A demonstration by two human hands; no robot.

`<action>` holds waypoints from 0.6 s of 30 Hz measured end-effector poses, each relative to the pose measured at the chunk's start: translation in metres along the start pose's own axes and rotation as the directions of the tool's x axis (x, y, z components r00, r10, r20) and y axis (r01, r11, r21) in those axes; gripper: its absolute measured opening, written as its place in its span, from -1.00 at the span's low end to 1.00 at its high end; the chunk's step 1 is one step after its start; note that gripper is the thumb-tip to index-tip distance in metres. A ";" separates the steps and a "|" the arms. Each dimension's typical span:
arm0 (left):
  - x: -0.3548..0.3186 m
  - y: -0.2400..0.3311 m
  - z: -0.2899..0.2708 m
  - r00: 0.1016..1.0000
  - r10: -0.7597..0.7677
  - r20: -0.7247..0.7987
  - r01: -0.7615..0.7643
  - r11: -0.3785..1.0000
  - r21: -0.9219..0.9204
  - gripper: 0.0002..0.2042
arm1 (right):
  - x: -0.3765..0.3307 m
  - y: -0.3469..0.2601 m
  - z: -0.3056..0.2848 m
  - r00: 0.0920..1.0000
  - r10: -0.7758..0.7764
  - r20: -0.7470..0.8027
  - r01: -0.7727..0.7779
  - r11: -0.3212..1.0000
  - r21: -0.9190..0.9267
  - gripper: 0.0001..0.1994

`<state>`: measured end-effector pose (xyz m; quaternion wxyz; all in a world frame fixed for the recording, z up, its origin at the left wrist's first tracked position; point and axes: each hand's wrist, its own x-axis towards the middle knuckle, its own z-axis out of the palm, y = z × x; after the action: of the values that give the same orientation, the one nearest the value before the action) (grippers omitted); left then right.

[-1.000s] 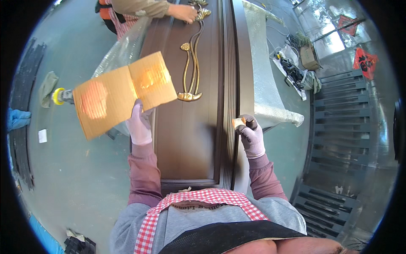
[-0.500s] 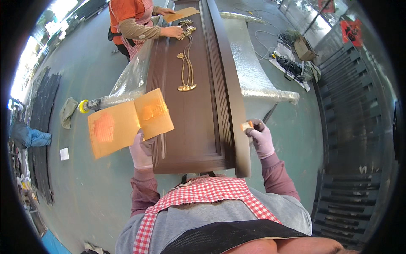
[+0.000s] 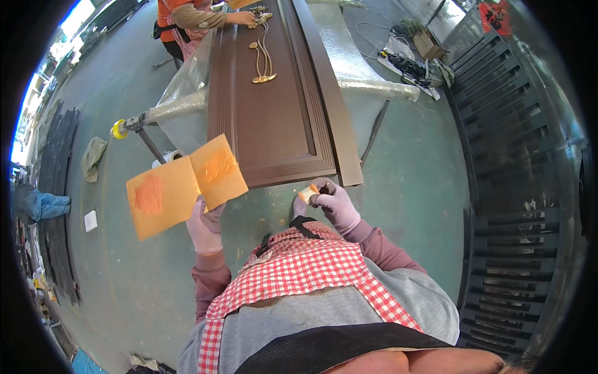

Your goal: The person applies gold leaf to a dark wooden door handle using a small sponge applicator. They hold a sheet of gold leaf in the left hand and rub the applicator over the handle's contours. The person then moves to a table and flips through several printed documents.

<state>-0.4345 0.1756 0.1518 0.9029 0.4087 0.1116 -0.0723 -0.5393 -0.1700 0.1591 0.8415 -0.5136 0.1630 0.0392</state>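
Note:
My left hand point(image 3: 204, 223), in a pale glove, holds up a folded orange cardboard sheet point(image 3: 182, 185) with darker orange stains on both halves. My right hand point(image 3: 333, 201), also gloved, pinches a small orange and white piece point(image 3: 309, 192) close to my chest. Both hands are off the long dark brown door panel point(image 3: 268, 106), whose near end lies just beyond them. A gold ornamental handle point(image 3: 264, 59) lies on the panel's far half.
Another person point(image 3: 193, 19) in an orange top and checked apron works at the panel's far end. The panel rests on a plastic-wrapped stand point(image 3: 187, 106). Black metal grilles point(image 3: 517, 187) stand at the right. Boxes and cables point(image 3: 411, 53) lie at the back right.
I have stepped back from the panel. My right hand left the panel's edge and came toward my chest with the small piece. The cardboard in my left hand moved down and away from the panel.

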 end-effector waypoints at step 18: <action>-0.030 -0.078 0.083 0.999 0.040 0.031 -0.048 0.945 0.322 -0.63 | -0.071 -0.037 -0.107 1.000 -0.002 0.030 0.009 0.974 -0.226 -0.65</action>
<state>-0.4691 0.0631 0.1571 0.8265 0.5525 0.0783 -0.0744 -0.6226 -0.2739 0.1686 0.7799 -0.6060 0.1436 0.0627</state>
